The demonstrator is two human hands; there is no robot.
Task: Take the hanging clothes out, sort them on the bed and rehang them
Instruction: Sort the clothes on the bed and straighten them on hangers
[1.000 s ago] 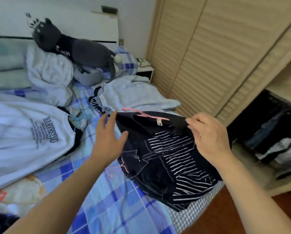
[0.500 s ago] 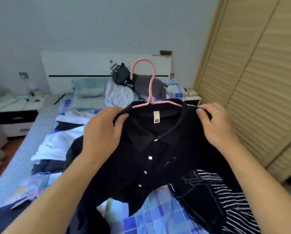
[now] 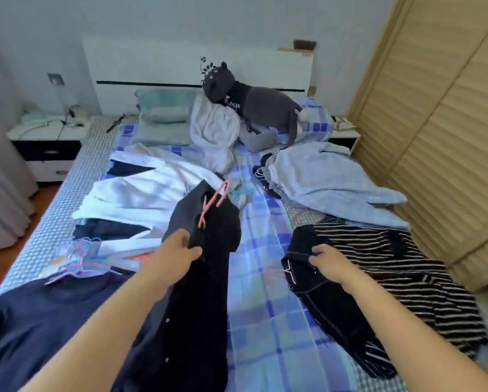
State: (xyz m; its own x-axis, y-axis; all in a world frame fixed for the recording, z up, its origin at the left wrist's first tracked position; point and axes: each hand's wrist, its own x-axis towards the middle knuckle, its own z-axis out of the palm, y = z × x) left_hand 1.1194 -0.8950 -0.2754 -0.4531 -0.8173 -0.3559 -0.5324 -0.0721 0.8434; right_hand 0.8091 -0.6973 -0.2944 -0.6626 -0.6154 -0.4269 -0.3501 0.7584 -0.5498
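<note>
My left hand [image 3: 177, 250] grips a black button shirt [image 3: 206, 278] that hangs lengthwise over the bed, with its pink hanger [image 3: 213, 203] still in the collar. My right hand [image 3: 326, 260] pinches the edge of a black garment with white stitching [image 3: 330, 304] that lies on the blue checked bed sheet [image 3: 262, 321]. A black-and-white striped top [image 3: 401, 267] lies under and beside that garment. Another pink hanger [image 3: 279, 274] sticks out at its left edge.
White clothes [image 3: 141, 190] and a navy garment [image 3: 39, 321] lie on the left with several loose hangers [image 3: 78, 261]. A light blue garment [image 3: 327, 179] lies at the right rear. A grey plush cat [image 3: 251, 100] sits by the headboard. The slatted wardrobe door [image 3: 441, 137] stands on the right.
The black shirt, held up by both shoulders before, now hangs from my left hand alone, lowered over the bed. My right hand has let go and taken hold of the stitched black garment.
</note>
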